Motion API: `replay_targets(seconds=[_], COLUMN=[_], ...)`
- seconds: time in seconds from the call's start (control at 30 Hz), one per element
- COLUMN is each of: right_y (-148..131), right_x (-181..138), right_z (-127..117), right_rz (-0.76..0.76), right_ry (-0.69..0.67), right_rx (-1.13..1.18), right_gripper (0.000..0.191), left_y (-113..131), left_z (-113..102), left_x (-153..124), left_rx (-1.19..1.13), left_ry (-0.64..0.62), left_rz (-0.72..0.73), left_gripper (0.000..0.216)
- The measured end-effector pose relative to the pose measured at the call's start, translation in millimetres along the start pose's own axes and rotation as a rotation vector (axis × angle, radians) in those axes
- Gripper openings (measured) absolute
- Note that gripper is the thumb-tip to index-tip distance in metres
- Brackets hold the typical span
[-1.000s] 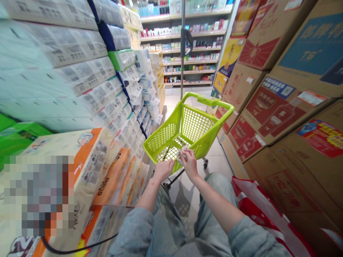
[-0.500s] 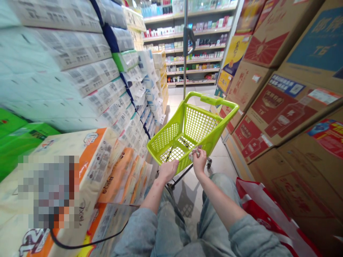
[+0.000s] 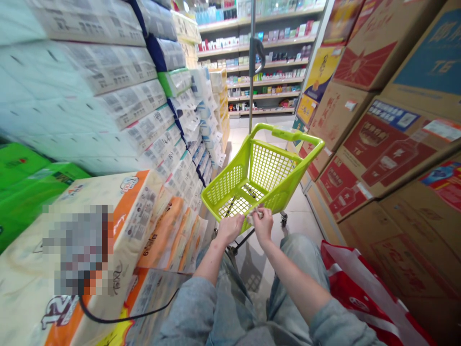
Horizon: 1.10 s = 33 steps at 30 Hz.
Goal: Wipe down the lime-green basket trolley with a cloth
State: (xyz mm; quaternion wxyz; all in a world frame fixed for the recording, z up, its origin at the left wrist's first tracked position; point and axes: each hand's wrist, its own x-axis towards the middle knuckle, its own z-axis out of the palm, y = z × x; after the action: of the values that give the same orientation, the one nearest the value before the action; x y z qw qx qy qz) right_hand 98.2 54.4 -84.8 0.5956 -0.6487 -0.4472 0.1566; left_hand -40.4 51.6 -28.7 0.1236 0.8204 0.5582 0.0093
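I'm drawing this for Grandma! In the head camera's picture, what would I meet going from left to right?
Green packages → orange-wrapped packs → left hand → right hand → red-and-white bag.

Stocked shelves (image 3: 230, 49), stacked cartons (image 3: 360, 137) and a shopping cart (image 3: 286, 196) show this is a shop.

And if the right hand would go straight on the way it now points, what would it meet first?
Most likely the near side of the green shopping cart, just ahead of the right hand; the depth is unclear, so they may already touch.
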Motion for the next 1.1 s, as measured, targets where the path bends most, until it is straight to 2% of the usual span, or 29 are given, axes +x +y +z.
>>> replay_targets(seconds=[0.07,0.17,0.27,0.37,0.57,0.67,0.77,0.87,1.0,1.1], right_y=[6.5,14.1,15.4,10.5,1.2,2.4,5.4,8.4,11.2,10.7], right_x=[24.4,54.3,63.9,48.3,-24.4,-44.3,-41.4,-24.7,0.2,5.5], right_z=[-2.9,-8.7,-11.5,-8.5,4.3,8.4,7.6,1.3,-9.1,-12.3], right_rz=[0.05,0.097,0.139,0.13,0.045,0.072,0.132,0.174,0.186,0.189], right_ry=[0.079,0.124,0.179,0.181,0.037,0.037,0.075,0.127,0.193,0.234], right_rx=[-0.03,-0.048,-0.056,-0.048,0.03,0.055,0.059,0.031,-0.011,-0.018], right_gripper=[0.006,0.01,0.011,0.012,0.016,0.016,0.016,0.015,0.014,0.014], left_y=[-1.3,-2.3,-1.0,1.8,3.9,4.1,6.1,10.0,16.7,21.1], left_z=[0.7,1.9,2.2,1.6,1.5,3.6,5.5,6.6,8.6,11.3], left_x=[-1.1,-2.8,-5.8,-10.9,-22.5,-28.7,-35.0,-40.0,-43.3,-45.3], left_rx=[0.013,0.027,0.021,0.01,-0.003,0.0,0.011,0.006,0.01,0.003], left_ry=[0.002,0.005,0.017,0.031,0.046,0.06,0.066,0.068,0.046,0.048], left_rz=[-0.008,-0.014,0.0,-0.004,-0.014,-0.011,-0.016,-0.011,-0.034,-0.044], left_gripper=[0.061,0.062,0.061,0.061,0.06,0.058,0.059,0.061,0.061,0.061])
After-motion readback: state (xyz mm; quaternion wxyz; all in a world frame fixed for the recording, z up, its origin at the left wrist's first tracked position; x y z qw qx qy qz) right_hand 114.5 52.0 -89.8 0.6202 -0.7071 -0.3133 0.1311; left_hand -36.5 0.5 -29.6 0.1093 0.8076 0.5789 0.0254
